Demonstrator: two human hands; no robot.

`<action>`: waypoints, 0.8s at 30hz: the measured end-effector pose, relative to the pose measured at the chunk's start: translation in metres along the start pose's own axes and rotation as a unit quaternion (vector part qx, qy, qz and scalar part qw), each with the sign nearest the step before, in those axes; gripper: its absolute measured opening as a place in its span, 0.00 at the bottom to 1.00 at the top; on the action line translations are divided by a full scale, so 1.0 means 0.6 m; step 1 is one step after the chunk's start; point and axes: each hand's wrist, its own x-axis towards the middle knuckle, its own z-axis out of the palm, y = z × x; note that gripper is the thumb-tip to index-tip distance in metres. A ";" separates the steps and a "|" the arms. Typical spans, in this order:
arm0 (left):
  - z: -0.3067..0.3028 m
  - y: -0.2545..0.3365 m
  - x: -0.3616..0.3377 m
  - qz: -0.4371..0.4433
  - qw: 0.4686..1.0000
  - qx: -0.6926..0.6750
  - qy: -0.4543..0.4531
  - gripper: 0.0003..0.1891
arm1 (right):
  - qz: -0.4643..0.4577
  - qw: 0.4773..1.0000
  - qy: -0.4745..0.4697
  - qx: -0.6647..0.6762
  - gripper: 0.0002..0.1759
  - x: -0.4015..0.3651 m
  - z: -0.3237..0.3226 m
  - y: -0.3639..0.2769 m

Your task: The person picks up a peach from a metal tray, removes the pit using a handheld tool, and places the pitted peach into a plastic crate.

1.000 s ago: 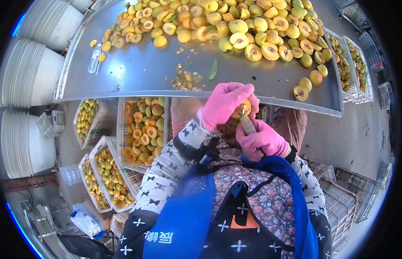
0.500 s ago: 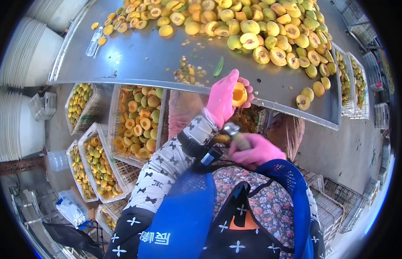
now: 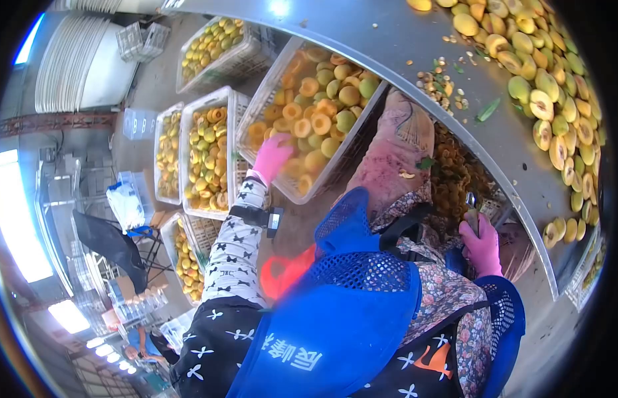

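My left hand (image 3: 274, 158), in a pink glove, is over the near left edge of a white crate (image 3: 308, 198) of halved yellow fruit (image 3: 321, 123). Its fingers look apart and slightly blurred, with no fruit visible in them. Lower right, my right hand (image 3: 481, 247), also gloved in pink, is closed around the handle of a metal-tipped tool (image 3: 471, 200), which points up. Beyond both hands the metal table (image 3: 402, 40) bears a heap of cut fruit (image 3: 521, 43), with scattered pits (image 3: 444, 85) and a green leaf (image 3: 487, 109).
More fruit crates stand left: one at the back (image 3: 216, 54), another (image 3: 207, 156) beside the first crate. Dark scraps (image 3: 455, 162) lie beneath the table edge. A red bag (image 3: 282, 272) is near my left arm. Another person (image 3: 142, 341) is far off at lower left.
My left hand has moved from the table edge to the crate at left, and the fruit half it held is no longer in it. The view has turned left. My right hand still holds the tool.
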 end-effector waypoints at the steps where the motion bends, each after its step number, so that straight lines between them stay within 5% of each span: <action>1: -0.001 -0.040 -0.013 -0.065 0.998 0.019 -0.004 0.17 | -0.018 0.999 -0.009 -0.028 0.17 0.009 0.007 0.007; 3: 0.012 -0.061 -0.048 -0.121 0.992 0.042 -0.010 0.18 | -0.203 0.969 0.011 -0.143 0.18 0.029 0.011 0.032; 5: 0.017 -0.037 -0.066 -0.085 0.978 0.188 -0.026 0.19 | -0.235 0.956 0.027 -0.175 0.19 0.035 0.015 0.009; 7: 0.017 -0.008 -0.068 -0.079 0.957 0.267 -0.088 0.19 | -0.109 0.986 0.036 -0.124 0.20 0.022 0.027 -0.024; 9: 0.009 0.003 -0.045 -0.105 0.936 0.283 -0.180 0.18 | -0.142 0.974 -0.004 -0.177 0.22 0.028 0.023 -0.014; 10: 0.026 -0.068 -0.046 0.031 0.931 0.348 -0.107 0.18 | -0.161 0.968 0.003 -0.195 0.22 0.026 0.026 -0.009; 12: 0.066 -0.133 -0.031 -0.020 0.881 0.457 -0.116 0.15 | -0.197 0.953 0.053 -0.224 0.23 0.025 0.048 0.007; 13: 0.058 -0.116 -0.027 -0.071 0.855 0.475 -0.197 0.13 | -0.209 0.942 0.113 -0.239 0.22 0.019 0.046 0.003; 14: 0.056 -0.113 -0.018 -0.063 0.849 0.468 -0.237 0.14 | -0.067 0.982 0.000 -0.175 0.28 -0.009 0.024 -0.093; 17: 0.001 -0.044 0.019 -0.023 0.808 0.440 -0.391 0.18 | -0.170 0.982 0.005 -0.079 0.23 -0.047 -0.019 -0.080; 19: -0.020 0.050 0.043 0.064 0.768 0.437 -0.463 0.21 | -0.099 0.994 0.034 -0.029 0.19 -0.098 -0.075 -0.121; 20: -0.015 0.101 0.060 0.293 0.709 0.480 -0.426 0.17 | -0.168 0.977 0.135 0.004 0.18 -0.108 -0.101 -0.113; 21: -0.025 0.133 0.057 0.240 0.795 0.400 -0.388 0.16 | -0.244 0.944 0.221 0.035 0.18 -0.122 -0.113 -0.105; 23: 0.002 0.346 0.035 0.122 0.922 0.217 -0.295 0.14 | -0.156 0.909 0.385 -0.018 0.16 -0.128 -0.183 -0.101; 24: 0.022 0.403 0.030 0.180 0.930 0.155 -0.280 0.13 | -0.123 0.901 0.412 -0.061 0.17 -0.121 -0.219 -0.089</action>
